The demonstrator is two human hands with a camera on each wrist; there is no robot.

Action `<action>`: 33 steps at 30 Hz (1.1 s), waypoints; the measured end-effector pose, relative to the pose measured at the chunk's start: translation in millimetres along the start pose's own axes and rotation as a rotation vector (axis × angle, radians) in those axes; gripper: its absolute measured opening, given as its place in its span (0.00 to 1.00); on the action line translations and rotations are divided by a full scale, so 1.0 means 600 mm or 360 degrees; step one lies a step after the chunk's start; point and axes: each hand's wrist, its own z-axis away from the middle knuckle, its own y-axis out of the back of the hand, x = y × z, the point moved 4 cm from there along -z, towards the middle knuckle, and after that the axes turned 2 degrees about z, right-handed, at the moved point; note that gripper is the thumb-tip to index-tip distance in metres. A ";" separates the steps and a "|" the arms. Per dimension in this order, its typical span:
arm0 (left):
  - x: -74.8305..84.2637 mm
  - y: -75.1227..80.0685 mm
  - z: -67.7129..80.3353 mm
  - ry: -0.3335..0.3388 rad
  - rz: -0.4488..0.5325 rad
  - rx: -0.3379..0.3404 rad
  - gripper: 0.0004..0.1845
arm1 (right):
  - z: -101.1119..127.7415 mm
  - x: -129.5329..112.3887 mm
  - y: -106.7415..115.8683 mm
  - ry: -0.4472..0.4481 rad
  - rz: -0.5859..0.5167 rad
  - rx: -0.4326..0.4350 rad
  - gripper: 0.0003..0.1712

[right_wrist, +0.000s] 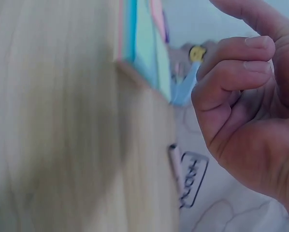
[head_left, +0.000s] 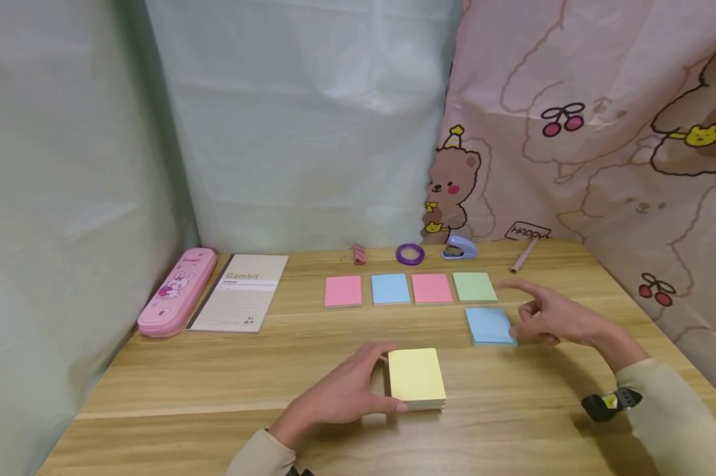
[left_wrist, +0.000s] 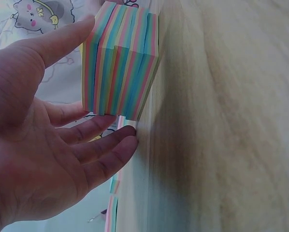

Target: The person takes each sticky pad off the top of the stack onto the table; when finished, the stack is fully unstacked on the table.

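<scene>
Yellow on top, the thick pad of sticky notes (head_left: 416, 377) sits on the wooden table (head_left: 215, 370), near the front edge. The left hand (head_left: 340, 390) rests against its left side, fingers straight, grip loose around nothing (its edges show many colours). The right hand (head_left: 551, 317) hovers just beside a blue note (head_left: 490, 325), fingers half curled, holding nothing.
</scene>
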 end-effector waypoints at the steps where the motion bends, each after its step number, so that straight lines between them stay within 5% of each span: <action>1: -0.001 0.000 -0.001 0.0003 -0.0002 -0.0001 0.51 | 0.000 -0.008 -0.002 0.0021 0.0007 0.0002 0.50; 14: -0.001 -0.001 -0.001 -0.0004 -0.0002 0.0001 0.51 | -0.001 -0.082 -0.066 0.0259 -0.0051 -0.0039 0.46; 33: 0.001 -0.001 -0.003 -0.0038 0.0000 0.0017 0.49 | -0.012 -0.097 -0.192 0.0335 -0.0182 -0.0254 0.51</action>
